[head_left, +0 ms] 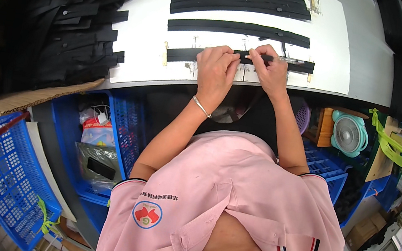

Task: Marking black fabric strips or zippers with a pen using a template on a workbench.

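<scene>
Along the near edge of a white board (335, 57) lies a black strip (183, 55), running left to right. My left hand (215, 69) rests on it, fingers bent and thumb and fingertips pressing the strip near its middle. In my right hand (272, 76) is a pen (290, 61) with a clear barrel, gripped between thumb and fingers and pointing left; its tip is close to the strip beside my left fingertips. Another black strip (228, 29) lies farther back, with a small round dark piece (279, 34) on it. Several more strips (232, 0) lie side by side beyond.
A cardboard box (40, 98) heaped with black strips (64, 23) stands at the left. Below the table are a blue crate (127, 134) with bags and a dark phone (101, 169), another blue basket (7, 173), and a turquoise fan (349, 134) at the right.
</scene>
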Available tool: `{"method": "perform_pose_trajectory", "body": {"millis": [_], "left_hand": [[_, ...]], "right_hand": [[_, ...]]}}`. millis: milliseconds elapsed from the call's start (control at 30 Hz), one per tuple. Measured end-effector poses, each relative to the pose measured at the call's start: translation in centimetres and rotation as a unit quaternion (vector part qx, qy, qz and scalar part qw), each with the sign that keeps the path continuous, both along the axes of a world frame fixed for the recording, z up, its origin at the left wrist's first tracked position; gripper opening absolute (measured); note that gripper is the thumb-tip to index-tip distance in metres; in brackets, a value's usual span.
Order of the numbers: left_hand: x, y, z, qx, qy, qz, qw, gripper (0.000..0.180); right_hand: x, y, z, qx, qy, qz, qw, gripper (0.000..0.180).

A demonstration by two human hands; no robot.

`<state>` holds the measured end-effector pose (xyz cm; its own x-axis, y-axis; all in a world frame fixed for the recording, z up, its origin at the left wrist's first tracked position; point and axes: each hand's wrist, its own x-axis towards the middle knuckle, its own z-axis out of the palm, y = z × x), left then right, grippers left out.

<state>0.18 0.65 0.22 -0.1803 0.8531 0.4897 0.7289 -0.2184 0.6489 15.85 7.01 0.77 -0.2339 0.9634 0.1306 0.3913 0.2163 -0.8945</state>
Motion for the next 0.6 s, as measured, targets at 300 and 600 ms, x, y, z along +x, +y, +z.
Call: {"method": "perform_pose_trajectory", "body": {"millis": [300, 600], "left_hand": [[0.1, 0.2, -0.1, 0.008, 0.0, 0.011, 1.0, 0.01], [0.1, 0.0, -0.1, -0.01, 0.014, 0.004, 1.0, 0.01]], "right_hand": [[0.1, 0.3, 0.4, 0.087, -0.015, 0.07, 0.994, 0.02], [1.1, -1.4, 1.0, 0.046, 0.131, -0.006, 0.99, 0.013]]}}
